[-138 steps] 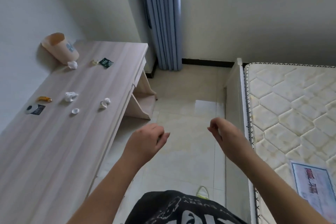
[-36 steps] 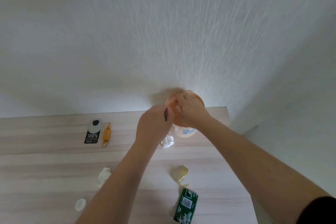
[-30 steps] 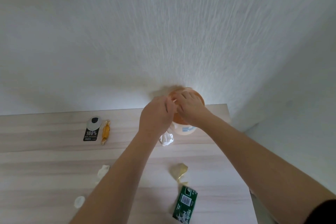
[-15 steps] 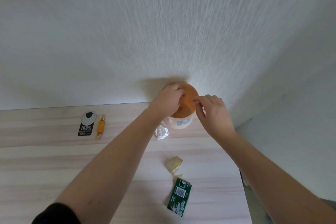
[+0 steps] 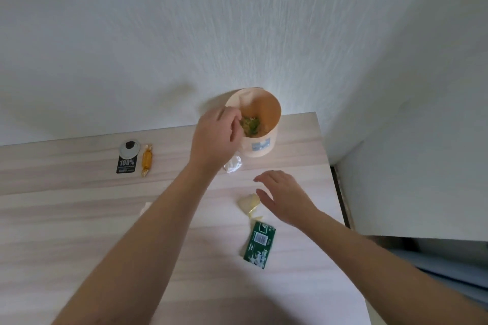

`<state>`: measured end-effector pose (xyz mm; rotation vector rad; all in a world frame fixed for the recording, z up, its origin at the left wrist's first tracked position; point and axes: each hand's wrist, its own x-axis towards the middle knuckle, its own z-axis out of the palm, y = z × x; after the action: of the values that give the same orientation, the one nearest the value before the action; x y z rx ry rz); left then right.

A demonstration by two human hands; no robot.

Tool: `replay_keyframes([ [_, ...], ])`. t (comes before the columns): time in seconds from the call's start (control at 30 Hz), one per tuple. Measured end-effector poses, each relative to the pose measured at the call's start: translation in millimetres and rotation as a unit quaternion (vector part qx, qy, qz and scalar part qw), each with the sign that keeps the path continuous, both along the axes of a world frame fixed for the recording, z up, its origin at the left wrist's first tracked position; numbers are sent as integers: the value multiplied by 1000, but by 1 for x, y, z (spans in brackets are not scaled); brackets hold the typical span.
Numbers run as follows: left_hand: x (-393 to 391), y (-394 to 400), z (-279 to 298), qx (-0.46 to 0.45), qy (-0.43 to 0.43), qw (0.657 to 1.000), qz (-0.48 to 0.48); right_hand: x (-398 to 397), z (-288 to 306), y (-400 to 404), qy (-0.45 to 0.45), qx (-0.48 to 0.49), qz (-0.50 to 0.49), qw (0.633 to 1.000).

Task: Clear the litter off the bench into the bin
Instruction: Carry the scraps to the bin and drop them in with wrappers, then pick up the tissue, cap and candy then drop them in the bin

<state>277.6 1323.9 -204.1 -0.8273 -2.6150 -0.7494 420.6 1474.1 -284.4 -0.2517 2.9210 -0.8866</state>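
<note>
A peach bin stands upright at the wall on the pale wooden bench, with green and yellow scraps inside. My left hand is at its left rim, fingers curled over the edge into the opening. My right hand hovers open, fingers spread, just right of a crumpled yellow wrapper. A white crumpled paper lies at the bin's foot. A green packet lies nearer to me.
An amber sweet wrapper and a black and white tag lie left of the bin. A white scrap peeks from under my left forearm. The bench ends at right beside a grey wall corner.
The bin now stands upright with its opening in view. My right hand has left the rim and dropped toward the yellow wrapper. My left hand stays at the rim.
</note>
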Motion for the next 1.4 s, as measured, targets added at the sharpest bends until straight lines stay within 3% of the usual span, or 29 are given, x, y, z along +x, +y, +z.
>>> replay_keyframes([
  [0.13,38,-29,-25,-24,-67,996,63,14,-40,-27,-138,36,76,987],
  [0.27,56,-51,-57,-86,-148,985,38,36,-65,-40,-192,62,98,974],
  [0.43,62,-56,-105,-185,-265,946,25,77,-81,-42,-137,115,97,979],
  [0.53,60,-46,-129,-227,-251,941,12,100,-78,-46,-69,121,62,988],
  [0.63,52,-41,-145,-252,-226,941,4,119,-85,-48,-65,36,-18,997],
  [0.8,55,-48,-151,-217,-198,956,-24,125,-82,-47,-89,-26,-131,987],
  [1.03,88,-80,-136,-184,-217,957,-48,124,-62,-49,-155,-45,-188,969],
  [1.23,125,-106,-113,-164,-228,958,-63,129,-38,-57,-115,-57,-273,953],
  [1.4,148,-146,-89,-132,-260,956,-31,135,-22,-70,-85,-88,-275,953],
])
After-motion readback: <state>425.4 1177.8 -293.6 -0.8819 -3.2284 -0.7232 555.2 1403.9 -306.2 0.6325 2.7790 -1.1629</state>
